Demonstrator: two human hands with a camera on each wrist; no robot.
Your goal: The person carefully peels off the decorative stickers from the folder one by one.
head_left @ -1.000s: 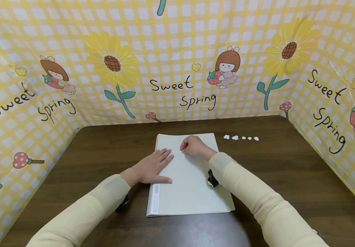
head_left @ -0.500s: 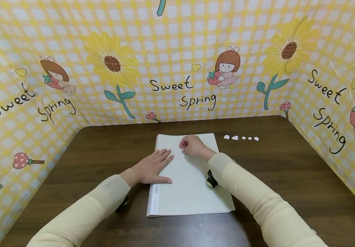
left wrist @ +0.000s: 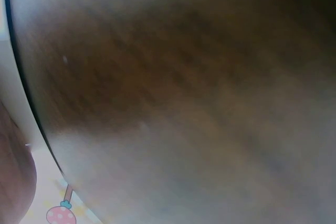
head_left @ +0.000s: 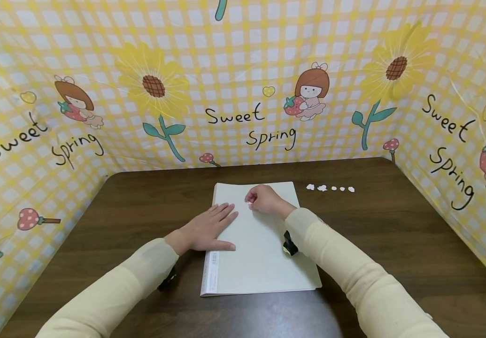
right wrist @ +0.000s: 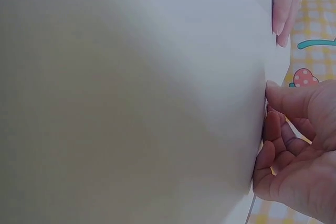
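Observation:
A large off-white pad [head_left: 268, 263] with a barcode strip down its left edge lies on the brown table. My left hand [head_left: 209, 230] rests flat across its left side, fingers straight and thumb apart. Over the upper middle of the pad, my right hand [head_left: 264, 199] has curled fingers and pinches a small whitish piece [head_left: 249, 203], mostly hidden by the fingertips. In the right wrist view, the right hand [right wrist: 310, 150] has its thumb and fingertips right at the pad's surface. The left wrist view is mostly blurred tabletop.
Several small white pieces [head_left: 321, 188] lie in a row on the table [head_left: 365, 225], right of the pad's far corner. A yellow checked cloth [head_left: 234, 70] with printed flowers encloses the back and sides. Black wrist cameras sit under both sleeves.
The right fingertips have shifted very slightly left over the pad, and a bit of the whitish piece now shows at them. The left hand and pad stay put.

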